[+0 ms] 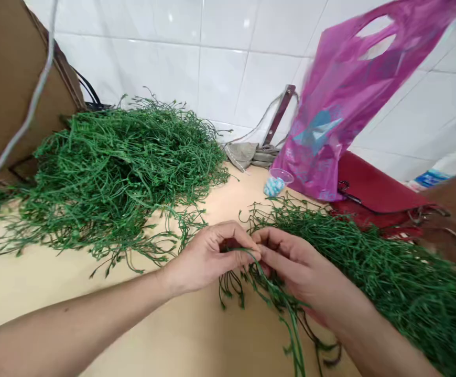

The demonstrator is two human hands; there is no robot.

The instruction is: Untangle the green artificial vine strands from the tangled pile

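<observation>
When I look far left: brown cardboard (11, 78) stands up, and a grey cord (31, 99) hangs in front of it.
Big pile: a heap of thin green strands (121, 167) sits on the pale bench (35, 283).
Left grip: my left grip (208, 256) is closed, with its fingers curled on a small green bunch.
Small bunch: the green bunch (286, 309) is up off the bench, between my two grips, and its ends hang down.
Right grip: my right grip (299, 267) is right up against the left one. Its fingertips are at the bunch, but I cannot tell if it is pinching.
Back: a grey cloth (243, 154) lies by the white tile wall (220, 68), and a clear cup (277, 180) is near it.
Bags: a pink plastic bag (342, 99) stands beside a red bag (373, 188).
Right pile: more green strands (401, 267) lie close to my right arm.
Step now: I think both grips are working on this one small bunch.
Next move: it calls for a steady pinch, as these thin strands may slip or snag.
</observation>
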